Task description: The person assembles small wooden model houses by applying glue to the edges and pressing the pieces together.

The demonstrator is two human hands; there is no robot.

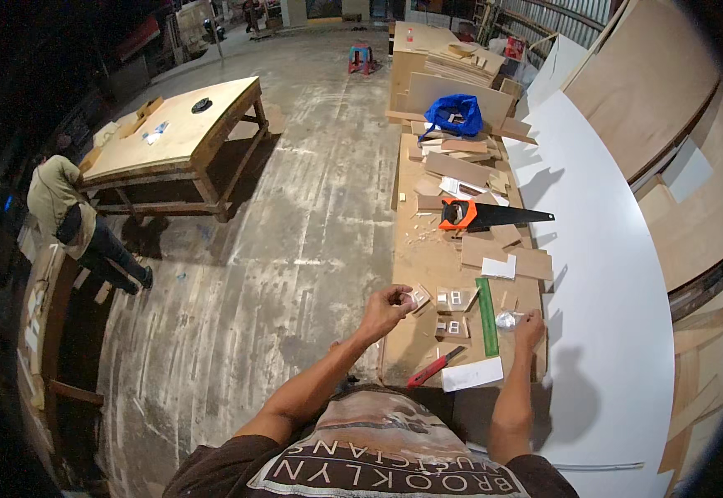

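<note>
My left hand (388,310) pinches a small wooden block (419,297) with thin white strips on its face, over the near left edge of the workbench (411,344). Two similar small wooden pieces (458,300) with white strips lie just right of it. My right hand (530,330) is closed beside a shiny silvery round item (506,320); what its fingers hold, if anything, is too small to make out. Between the hands lies a green ruler (486,317). Nearer to me are a red utility knife (436,367) and a white sheet (472,374).
Farther along the bench lie an orange-handled handsaw (498,215), wood offcuts (461,168) and a blue bag (454,116). A large white panel (602,274) stretches along the right. Across the floor, a person (67,203) stands by a wooden table (179,133). A stool (360,59) stands far off.
</note>
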